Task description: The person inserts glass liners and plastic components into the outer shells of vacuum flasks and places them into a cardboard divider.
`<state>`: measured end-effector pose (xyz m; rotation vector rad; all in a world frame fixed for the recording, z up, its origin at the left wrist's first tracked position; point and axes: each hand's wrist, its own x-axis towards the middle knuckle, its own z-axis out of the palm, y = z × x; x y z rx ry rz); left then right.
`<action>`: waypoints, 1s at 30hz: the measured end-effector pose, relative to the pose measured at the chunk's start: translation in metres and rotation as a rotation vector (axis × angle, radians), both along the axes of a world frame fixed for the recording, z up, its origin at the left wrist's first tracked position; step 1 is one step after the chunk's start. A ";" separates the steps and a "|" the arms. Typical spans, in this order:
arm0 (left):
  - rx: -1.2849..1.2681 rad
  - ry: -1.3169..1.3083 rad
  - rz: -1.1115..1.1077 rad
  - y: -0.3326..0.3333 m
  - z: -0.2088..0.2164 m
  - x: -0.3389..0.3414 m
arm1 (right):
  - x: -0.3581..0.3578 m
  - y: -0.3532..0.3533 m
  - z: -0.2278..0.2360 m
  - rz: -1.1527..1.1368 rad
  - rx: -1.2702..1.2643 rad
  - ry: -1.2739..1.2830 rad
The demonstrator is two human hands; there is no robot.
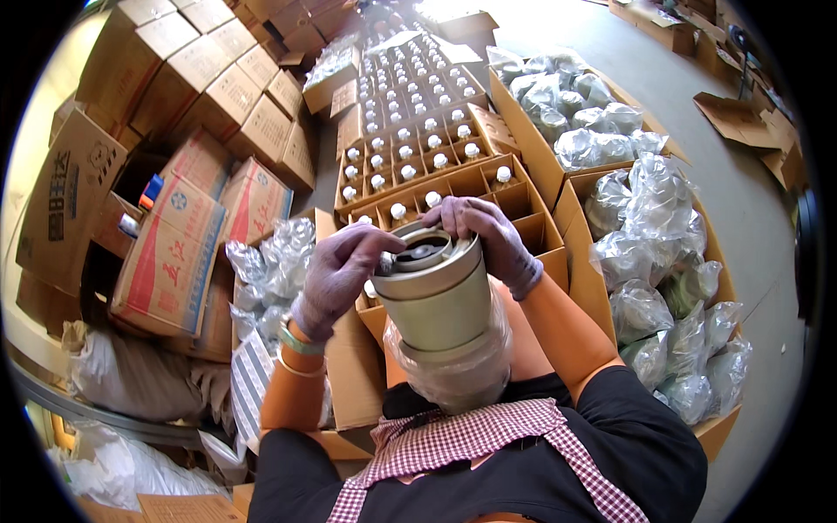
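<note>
Upright in front of my body stands a pale green cylindrical jar (436, 312), with a ringed top and a dark round opening. Crumpled clear plastic (453, 370) wraps its lower part. My gloved left hand (342, 272) has bent fingers against the left side of the rim, beside a small shiny bit I cannot make out. On the other side, my gloved right hand (490, 234) is closed over the rim, fingers on top. Just beyond the jar is a divided carton (536, 222) holding white-capped bottles, with some of its compartments vacant.
More divided cartons of white-capped bottles (405, 152) run away from me. Open cartons of plastic-wrapped greenish pieces (654, 261) line the right. Stacked cardboard boxes (205, 74), red-and-white cartons (170, 253) and bagged pieces (277, 261) stand at left.
</note>
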<state>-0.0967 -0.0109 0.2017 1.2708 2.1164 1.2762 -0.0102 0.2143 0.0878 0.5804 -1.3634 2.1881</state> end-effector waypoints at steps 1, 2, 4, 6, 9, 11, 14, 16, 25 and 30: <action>-0.030 0.246 -0.187 0.008 0.012 -0.010 | 0.004 -0.001 0.008 0.017 0.051 0.043; -0.115 0.291 -0.330 0.015 0.025 -0.016 | 0.009 -0.008 0.013 0.003 0.077 0.037; -0.237 0.467 -0.616 0.034 0.041 -0.026 | 0.014 -0.015 0.014 0.037 0.056 0.043; -0.492 0.777 -0.642 0.049 0.056 -0.013 | 0.019 -0.016 0.016 0.056 0.061 0.029; -0.751 1.041 -0.533 0.060 0.059 0.018 | 0.025 -0.018 0.015 -0.055 0.077 0.008; -0.975 0.982 -0.473 0.065 0.068 0.030 | 0.026 -0.031 0.018 -0.087 0.013 -0.045; -1.113 0.875 -0.313 0.068 0.061 0.032 | 0.020 -0.042 0.016 -0.205 0.039 -0.018; -1.158 0.784 -0.340 0.059 0.038 -0.004 | 0.013 -0.061 0.020 -0.285 0.142 -0.061; -0.383 1.169 -0.883 0.043 0.062 -0.017 | 0.029 -0.035 0.016 -0.219 0.090 0.084; -0.603 1.106 -0.766 0.045 0.057 0.000 | 0.031 -0.040 0.018 -0.164 0.072 0.104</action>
